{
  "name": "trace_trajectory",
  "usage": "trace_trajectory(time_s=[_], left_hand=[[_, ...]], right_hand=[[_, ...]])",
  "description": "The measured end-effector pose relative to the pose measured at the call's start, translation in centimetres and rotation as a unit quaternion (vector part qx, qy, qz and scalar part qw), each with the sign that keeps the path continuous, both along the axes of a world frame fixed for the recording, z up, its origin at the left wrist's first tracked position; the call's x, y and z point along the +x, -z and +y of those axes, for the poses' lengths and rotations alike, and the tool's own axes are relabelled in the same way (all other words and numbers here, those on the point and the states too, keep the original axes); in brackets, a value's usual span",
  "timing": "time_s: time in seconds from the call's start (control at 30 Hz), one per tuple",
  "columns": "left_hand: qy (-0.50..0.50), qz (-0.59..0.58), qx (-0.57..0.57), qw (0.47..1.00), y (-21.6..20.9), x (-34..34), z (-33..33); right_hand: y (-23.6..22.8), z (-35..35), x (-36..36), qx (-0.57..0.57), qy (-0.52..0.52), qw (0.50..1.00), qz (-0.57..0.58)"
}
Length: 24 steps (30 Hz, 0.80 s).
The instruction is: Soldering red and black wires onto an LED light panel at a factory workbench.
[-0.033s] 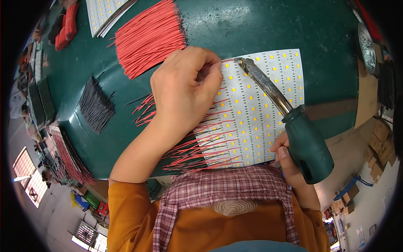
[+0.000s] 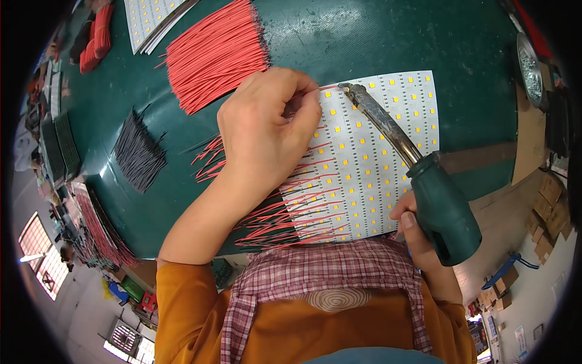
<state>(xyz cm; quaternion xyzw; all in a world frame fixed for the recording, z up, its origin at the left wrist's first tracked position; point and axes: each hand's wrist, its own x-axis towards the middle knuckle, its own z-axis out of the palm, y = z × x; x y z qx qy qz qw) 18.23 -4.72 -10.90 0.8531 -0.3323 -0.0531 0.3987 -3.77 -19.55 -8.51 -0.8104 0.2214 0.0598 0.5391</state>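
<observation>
A white LED sheet (image 2: 379, 176) with rows of yellow chips lies at the table's front edge. Many red and black wires (image 2: 267, 221) hang off its left side, their ends on the sheet. My left hand (image 2: 264, 124) is closed in a pinch on a red wire (image 2: 328, 87) at the sheet's upper left corner. My right hand (image 2: 418, 233) is wrapped round the green handle of a soldering iron (image 2: 445, 206), and the handle hides part of the fingers. The iron's tip meets the red wire's end at the sheet's top edge.
A thick pile of red wires (image 2: 218, 54) lies beyond my left hand, and a smaller pile of black wires (image 2: 139, 151) to its left. More LED sheets (image 2: 148, 21) are stacked at the far left. On the right edge stand a metal dish (image 2: 530, 70) and cardboard (image 2: 529, 136).
</observation>
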Motion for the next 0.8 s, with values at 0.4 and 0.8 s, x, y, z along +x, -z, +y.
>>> trace_trajectory(time_s=[0.4,0.8], left_hand=[[-0.003,-0.042,-0.003,0.999,0.3,0.1,0.6],[0.025,-0.055,0.063,0.996,0.0,0.6,-0.8]], right_hand=[[-0.3,1.4,-0.7,0.201,0.160,0.965,-0.060],[1.5,2.0,0.3,0.149,0.147,0.971,-0.118]])
